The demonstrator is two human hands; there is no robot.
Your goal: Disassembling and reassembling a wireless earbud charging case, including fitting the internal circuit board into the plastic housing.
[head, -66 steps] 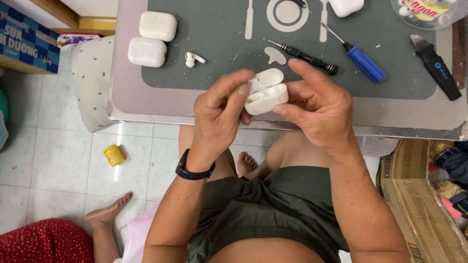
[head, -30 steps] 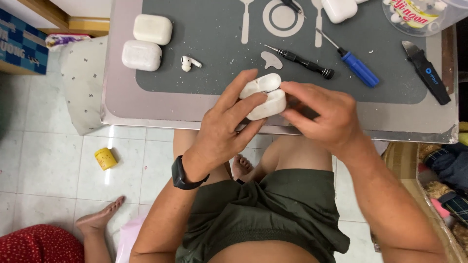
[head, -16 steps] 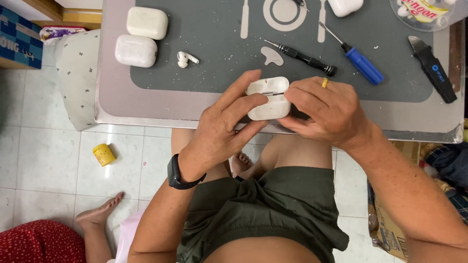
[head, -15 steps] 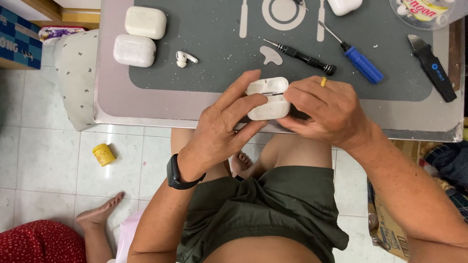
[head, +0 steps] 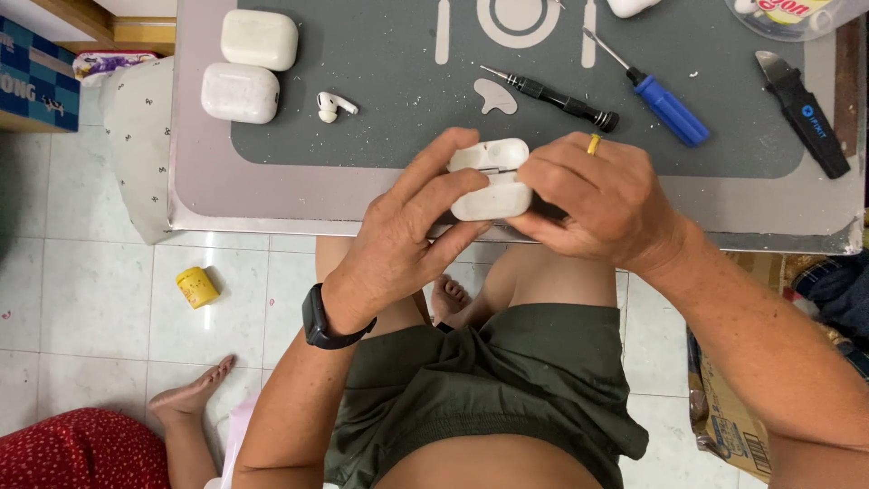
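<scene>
Fingers of left hand [head: 412, 240] curled round a white earbud case [head: 489, 179], thumb on its near side, fingertips on the lid. Right hand [head: 602, 199] pinches the case's right end. Case held over the near edge of the grey mat [head: 380, 136], lid ajar, long axis left-right. Left of it on the mat: two more cases [head: 249, 65], one loose earbud [head: 333, 105]. Beyond it: two screwdrivers [head: 647, 86].

Two white earbud cases [head: 249, 65] at desk's far left corner, touching. Loose white earbud [head: 333, 105] just beside them on grey mat [head: 380, 127]. Black screwdriver [head: 557, 97], blue-handled screwdriver [head: 656, 98] near far edge, middle. Black pry tool [head: 804, 113] toward right edge. Yellow jar [head: 196, 287] on tiled floor.
</scene>
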